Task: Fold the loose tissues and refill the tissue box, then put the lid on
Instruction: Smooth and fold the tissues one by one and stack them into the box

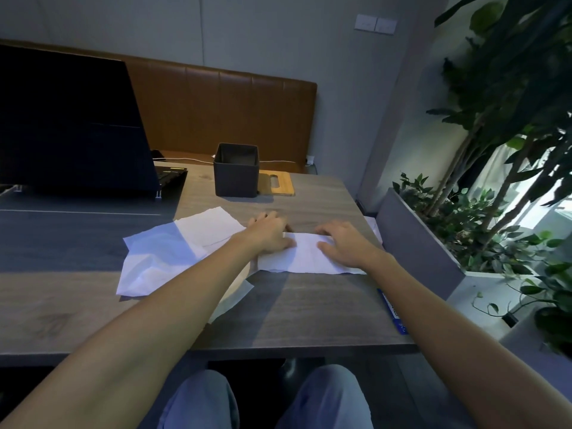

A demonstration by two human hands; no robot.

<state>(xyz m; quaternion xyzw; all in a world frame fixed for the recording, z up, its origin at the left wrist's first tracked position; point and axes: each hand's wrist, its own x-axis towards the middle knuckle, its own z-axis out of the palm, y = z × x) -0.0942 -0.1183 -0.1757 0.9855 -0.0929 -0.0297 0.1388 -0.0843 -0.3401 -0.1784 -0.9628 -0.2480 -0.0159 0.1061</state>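
A white tissue point(306, 255), folded into a long strip, lies on the wooden table point(294, 311). My left hand point(270, 232) presses flat on its left end and my right hand point(345, 243) presses flat on its right end. Several loose unfolded tissues point(167, 249) lie spread to the left, partly under my left forearm. Farther back stands the dark grey tissue box point(236, 171), open on top. Its wooden lid point(278, 182) with a slot lies flat beside the box on the right.
An open black laptop point(71, 125) stands at the back left. A blue pen point(392, 311) lies near the table's right edge. A grey planter point(411, 239) with leafy plants flanks the table on the right. A brown padded bench back point(223, 109) runs behind.
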